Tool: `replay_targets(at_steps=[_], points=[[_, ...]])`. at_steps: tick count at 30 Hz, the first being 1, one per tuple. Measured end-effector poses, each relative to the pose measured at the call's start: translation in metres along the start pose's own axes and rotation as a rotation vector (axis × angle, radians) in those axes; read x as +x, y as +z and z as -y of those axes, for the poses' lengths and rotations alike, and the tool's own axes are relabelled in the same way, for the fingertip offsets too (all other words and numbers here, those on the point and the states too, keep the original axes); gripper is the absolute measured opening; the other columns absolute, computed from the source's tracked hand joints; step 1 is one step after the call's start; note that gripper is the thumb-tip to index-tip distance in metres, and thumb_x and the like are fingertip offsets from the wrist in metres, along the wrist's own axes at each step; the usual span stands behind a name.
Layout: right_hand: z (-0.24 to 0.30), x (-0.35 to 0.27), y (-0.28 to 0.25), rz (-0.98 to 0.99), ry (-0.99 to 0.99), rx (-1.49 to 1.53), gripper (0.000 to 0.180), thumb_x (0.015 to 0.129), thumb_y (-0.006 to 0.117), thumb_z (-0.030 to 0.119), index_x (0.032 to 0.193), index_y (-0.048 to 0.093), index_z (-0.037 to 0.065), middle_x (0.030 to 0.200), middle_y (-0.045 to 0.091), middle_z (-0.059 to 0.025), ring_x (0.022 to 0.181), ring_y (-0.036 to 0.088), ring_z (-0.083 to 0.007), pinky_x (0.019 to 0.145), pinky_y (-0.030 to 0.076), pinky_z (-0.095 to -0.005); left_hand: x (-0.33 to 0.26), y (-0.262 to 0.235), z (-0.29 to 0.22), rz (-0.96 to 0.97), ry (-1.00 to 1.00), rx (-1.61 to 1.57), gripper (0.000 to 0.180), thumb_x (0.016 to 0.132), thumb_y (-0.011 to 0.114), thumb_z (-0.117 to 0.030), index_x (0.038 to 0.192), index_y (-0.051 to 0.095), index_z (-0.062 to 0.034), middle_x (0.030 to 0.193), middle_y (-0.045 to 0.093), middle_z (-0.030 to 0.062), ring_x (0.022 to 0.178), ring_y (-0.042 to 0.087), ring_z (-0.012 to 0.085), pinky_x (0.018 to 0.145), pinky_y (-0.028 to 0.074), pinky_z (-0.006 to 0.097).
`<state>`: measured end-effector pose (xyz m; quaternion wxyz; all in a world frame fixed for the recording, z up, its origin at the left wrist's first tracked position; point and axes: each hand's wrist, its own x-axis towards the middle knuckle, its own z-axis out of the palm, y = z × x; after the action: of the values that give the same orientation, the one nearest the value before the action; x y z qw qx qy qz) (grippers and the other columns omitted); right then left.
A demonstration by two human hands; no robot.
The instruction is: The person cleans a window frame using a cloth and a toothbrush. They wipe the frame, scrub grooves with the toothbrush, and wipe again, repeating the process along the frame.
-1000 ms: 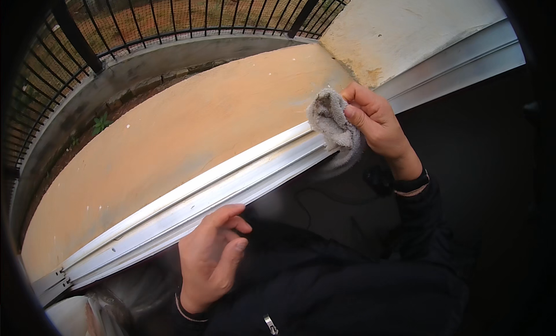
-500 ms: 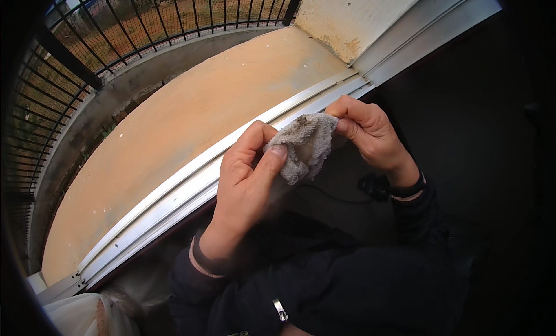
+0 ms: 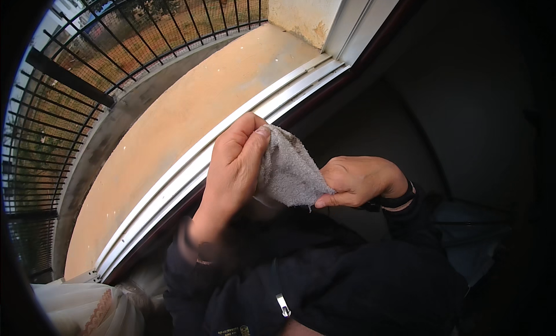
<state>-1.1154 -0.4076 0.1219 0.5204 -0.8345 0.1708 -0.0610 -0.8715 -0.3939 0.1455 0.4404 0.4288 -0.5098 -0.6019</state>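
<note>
A grey terry cleaning rag [image 3: 292, 171] with dark dirt along its upper fold is stretched between my two hands. My left hand [image 3: 234, 159] is closed on its upper left corner, thumb pressed against the fingers. At the lower right, my right hand [image 3: 359, 182] pinches another corner between thumb and fingers. The rag hangs in front of my dark jacket [image 3: 341, 278], just on the inner side of the white metal window track [image 3: 191, 162]. My left hand overlaps the track in view; whether it touches the track I cannot tell.
Beyond the track lies a tan outer ledge [image 3: 168, 145], bordered by a grey concrete curb [image 3: 110, 139] and a black railing with mesh [image 3: 174, 23]. A white frame post [image 3: 365, 23] rises at the upper right. A pale curtain [image 3: 75, 307] hangs at the lower left.
My right hand has moved down and turned, pulling its corner of the rag toward me. The rag, bunched before, is now spread flatter. My left hand has shifted slightly left.
</note>
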Motion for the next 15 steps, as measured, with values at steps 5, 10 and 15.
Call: replay_targets(at_steps=[5,10,15], points=[[0.017,-0.017,0.003,-0.428,-0.346,0.355,0.026,0.091,0.068,0.003,0.116,0.068,-0.002,0.113,0.072,-0.0159,0.102,0.07,-0.0272,0.088,0.055,-0.0348,-0.006,0.021,0.03,0.058,0.093,0.05,0.018,0.104,0.05,-0.008,0.121,0.05,-0.0027,0.091,0.061,0.0056,0.084,0.056,0.0116,0.077,0.046,0.025],[-0.005,-0.014,0.023,-0.821,-0.246,0.958,0.038,0.099,0.063,0.011,0.134,0.057,0.0,0.123,0.068,-0.0118,0.114,0.064,-0.0195,0.1,0.051,-0.0341,-0.013,0.028,0.072,0.318,0.363,0.224,0.041,0.108,0.043,-0.022,0.143,0.043,-0.002,0.112,0.064,0.0194,0.098,0.064,0.0376,0.09,0.05,0.039],[-0.032,0.007,0.037,-0.808,-0.207,0.965,0.036,0.107,0.047,0.022,0.136,0.054,0.002,0.13,0.063,-0.0138,0.119,0.062,-0.025,0.102,0.051,-0.0408,-0.032,0.029,0.086,0.261,0.139,0.321,0.022,0.103,0.049,-0.019,0.108,0.054,0.0023,0.09,0.059,0.026,0.083,0.056,0.0506,0.074,0.048,0.049]])
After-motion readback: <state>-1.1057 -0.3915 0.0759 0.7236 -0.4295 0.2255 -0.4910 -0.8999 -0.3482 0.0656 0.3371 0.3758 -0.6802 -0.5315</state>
